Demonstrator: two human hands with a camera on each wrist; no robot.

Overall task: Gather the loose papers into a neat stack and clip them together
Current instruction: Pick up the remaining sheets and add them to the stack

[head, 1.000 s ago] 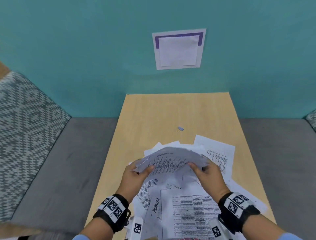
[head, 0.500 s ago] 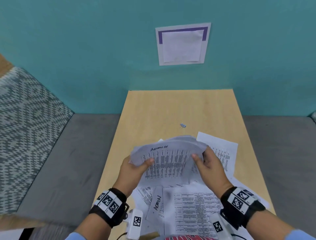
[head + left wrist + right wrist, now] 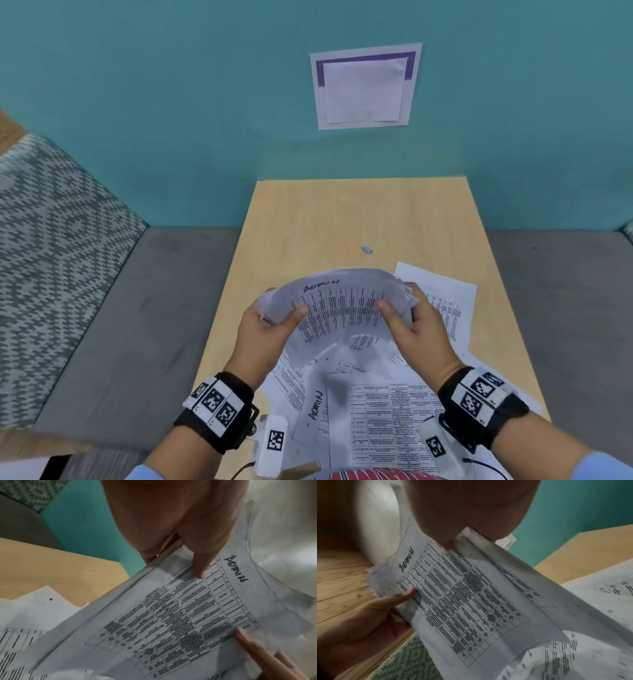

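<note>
Both hands, left (image 3: 265, 330) and right (image 3: 416, 330), pinch bowed papers (image 3: 337, 301) by side edges above worktop (image 3: 342, 219); bundle now raised higher, more arched.

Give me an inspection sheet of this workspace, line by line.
Surface: light wooden table, far half bare.
Job's things: bundle of papers bowed upward, held above the table; loose sheets scattered beneath and to the right; binder clip lying apart, beyond them.
Clutter: nothing seen.
Hands: left hand and right hand each grip a side of the bundle, thumbs on top.
Cables: thin black cable by the right wrist.
Surroundings: teal wall, a notice on it; grey floor; patterned rug.
</note>
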